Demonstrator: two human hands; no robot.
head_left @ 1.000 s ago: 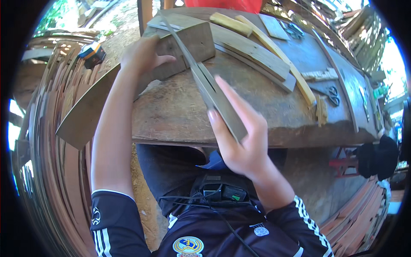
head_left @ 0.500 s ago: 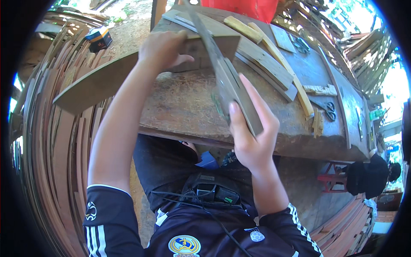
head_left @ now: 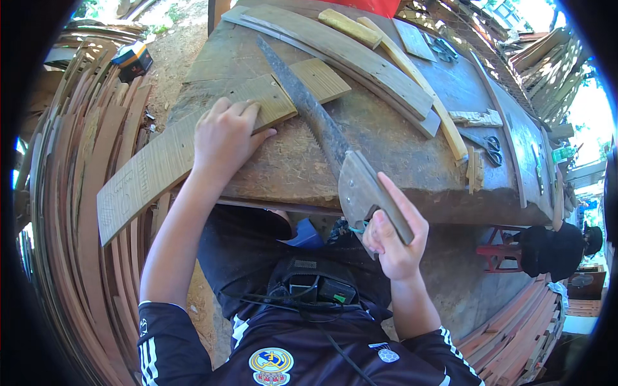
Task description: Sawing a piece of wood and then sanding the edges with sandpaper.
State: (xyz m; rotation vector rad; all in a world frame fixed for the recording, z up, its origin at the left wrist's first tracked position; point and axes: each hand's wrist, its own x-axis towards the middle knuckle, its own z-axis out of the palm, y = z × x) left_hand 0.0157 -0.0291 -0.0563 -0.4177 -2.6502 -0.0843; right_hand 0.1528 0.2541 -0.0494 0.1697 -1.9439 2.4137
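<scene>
A long board lies flat across the left part of the worn workbench, one end jutting past its edge. My left hand is closed over the board's near edge, left of a handsaw. My right hand grips the saw's wooden handle. The rusty toothed blade runs away from me across the board near its right end. Beyond it lie stacked boards, a pale curved strip and a short light piece of wood.
Scissors, a flat panel and scraps sit on the bench's right side. Long planks are stacked at left and lower right. A colored box, a red stool and a dark draped item stand around the bench.
The board has turned from tilted to flat. My left hand has moved down with it. My right hand and the saw have moved down and toward me, and the blade's side now shows.
</scene>
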